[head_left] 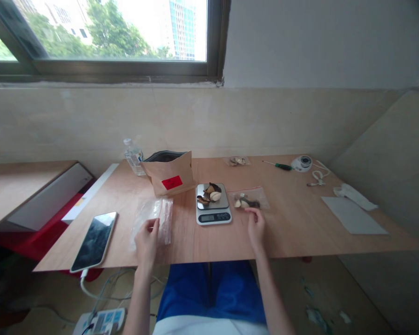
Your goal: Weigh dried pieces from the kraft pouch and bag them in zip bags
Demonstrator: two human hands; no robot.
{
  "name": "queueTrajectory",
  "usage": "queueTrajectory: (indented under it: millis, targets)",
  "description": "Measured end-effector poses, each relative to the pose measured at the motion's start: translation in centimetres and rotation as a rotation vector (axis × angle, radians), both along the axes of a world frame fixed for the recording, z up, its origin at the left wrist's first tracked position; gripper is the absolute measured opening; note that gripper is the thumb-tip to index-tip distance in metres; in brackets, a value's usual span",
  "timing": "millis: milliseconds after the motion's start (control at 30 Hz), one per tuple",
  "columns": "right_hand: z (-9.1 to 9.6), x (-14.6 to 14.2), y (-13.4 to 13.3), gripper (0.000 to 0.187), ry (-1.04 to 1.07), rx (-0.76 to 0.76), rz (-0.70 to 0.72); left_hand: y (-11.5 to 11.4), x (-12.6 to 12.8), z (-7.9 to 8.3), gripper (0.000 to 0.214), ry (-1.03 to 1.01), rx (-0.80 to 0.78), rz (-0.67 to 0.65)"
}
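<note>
My left hand (147, 237) rests over a stack of clear plastic zip bags (165, 221), thumb and fingers closed on the top bag. With its fingertips my right hand (256, 226) pinches the near edge of a small zip bag (261, 197) that holds dark and cream-coloured dried pieces (242, 203). Between the hands stands a white kitchen scale (214, 217). Similar dried pieces (214, 196), brown-black and pale, lie loose on its metal plate. An open brown paper pouch (176, 172) with a red label stands upright behind the bags.
A phone (95, 242) on a cable lies at the left edge. A plastic bottle (134, 157) stands behind the pouch. Toward the back are another filled bag (237, 161), a screwdriver (282, 166) and a white dome camera (301, 163). White sheets (354, 216) lie at right.
</note>
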State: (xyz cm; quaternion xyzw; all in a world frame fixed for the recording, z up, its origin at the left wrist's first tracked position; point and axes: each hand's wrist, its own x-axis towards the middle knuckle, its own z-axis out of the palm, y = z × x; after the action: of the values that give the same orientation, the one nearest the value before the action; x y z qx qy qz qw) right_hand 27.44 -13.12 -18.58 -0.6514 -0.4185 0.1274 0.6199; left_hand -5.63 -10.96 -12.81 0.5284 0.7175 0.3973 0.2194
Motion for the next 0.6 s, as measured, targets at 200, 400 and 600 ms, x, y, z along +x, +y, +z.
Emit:
queueTrajectory:
  millis: [200, 400, 600]
  targets:
    - [4.8, -4.2, -0.9, 0.020, 0.009, 0.022, 0.246, -1.3, 3.2, 4.0, 0.031, -0.025, 0.285, 0.121]
    - [10.6, -10.8, -0.4, 0.025, 0.167, 0.017, 0.684, -0.7, 8.6, 5.6, 0.023, -0.292, 0.328, -0.204]
    - [11.5, -13.1, -0.2, 0.023, 0.223, 0.050, 0.647, -0.9, 10.6, 5.5, 0.022, -0.512, 0.314, -0.314]
